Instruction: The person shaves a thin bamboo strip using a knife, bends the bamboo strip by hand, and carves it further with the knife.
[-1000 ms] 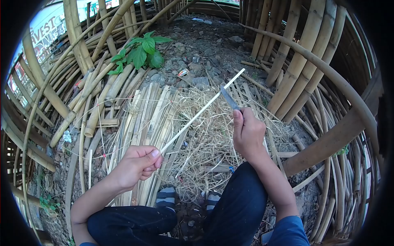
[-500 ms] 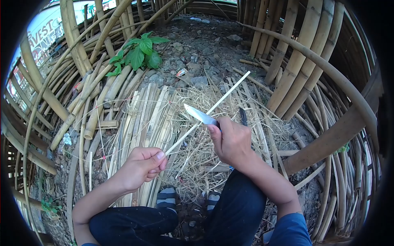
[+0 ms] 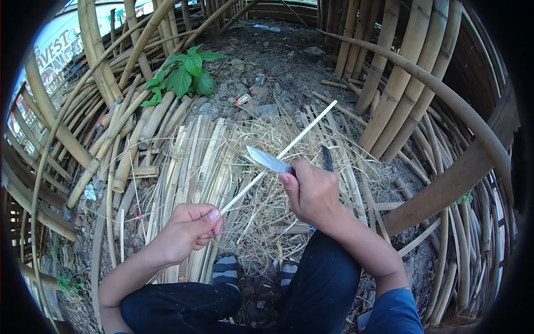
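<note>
Between thumb and fingers, my left hand [image 3: 196,229] pinches the lower end of a thin pale bamboo stick [image 3: 303,133], which slants up to the right. My right hand [image 3: 314,192] is closed round the handle of a knife [image 3: 271,161]. The blade points up and left and lies across the middle of the stick. Most of the handle is hidden by my fingers. Under the stick is a heap of pale shavings [image 3: 278,234], and a dark object [image 3: 327,158] lies just beyond my right hand.
Split bamboo strips [image 3: 192,161] lie left of the shavings. Bamboo poles [image 3: 411,83] stand at the right, with a thick curved pole [image 3: 473,111] arching beside them. A green plant [image 3: 186,72] grows at the back left. Stony ground [image 3: 261,61] stretches behind.
The knife and my right hand have shifted very slightly left and down. My left hand still holds the stick in nearly the same place. The whole view has moved a little.
</note>
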### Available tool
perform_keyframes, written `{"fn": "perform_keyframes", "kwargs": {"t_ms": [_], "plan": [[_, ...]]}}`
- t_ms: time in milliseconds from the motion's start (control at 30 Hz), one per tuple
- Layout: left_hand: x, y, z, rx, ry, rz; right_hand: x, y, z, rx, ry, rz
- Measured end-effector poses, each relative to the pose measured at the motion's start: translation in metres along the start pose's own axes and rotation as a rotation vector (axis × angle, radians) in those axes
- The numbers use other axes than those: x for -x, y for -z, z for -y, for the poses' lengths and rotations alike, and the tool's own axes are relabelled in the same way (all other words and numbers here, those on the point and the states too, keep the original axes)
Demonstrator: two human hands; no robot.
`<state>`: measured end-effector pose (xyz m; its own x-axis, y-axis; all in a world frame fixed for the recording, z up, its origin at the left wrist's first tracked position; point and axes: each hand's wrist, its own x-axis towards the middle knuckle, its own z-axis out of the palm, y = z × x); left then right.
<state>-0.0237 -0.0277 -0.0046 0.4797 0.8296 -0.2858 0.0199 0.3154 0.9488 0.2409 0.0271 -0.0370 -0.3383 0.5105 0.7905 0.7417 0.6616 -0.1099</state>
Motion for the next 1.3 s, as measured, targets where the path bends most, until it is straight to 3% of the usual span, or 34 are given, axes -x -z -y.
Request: {"fn": "perform_keyframes", "kwargs": {"t_ms": [733,933,1300], "plan": [[0.017,0.01,-0.001,-0.009,0.035,-0.005,0.002,0.006,-0.016,0.116,0.078,-0.121],[0.024,0.015,0.002,-0.003,0.053,-0.06,0.008,0.009,-0.036,0.196,-0.123,-0.062],[0.026,0.024,0.009,-0.005,0.076,-0.09,0.012,0.008,-0.049,0.25,-0.144,-0.053]]}}
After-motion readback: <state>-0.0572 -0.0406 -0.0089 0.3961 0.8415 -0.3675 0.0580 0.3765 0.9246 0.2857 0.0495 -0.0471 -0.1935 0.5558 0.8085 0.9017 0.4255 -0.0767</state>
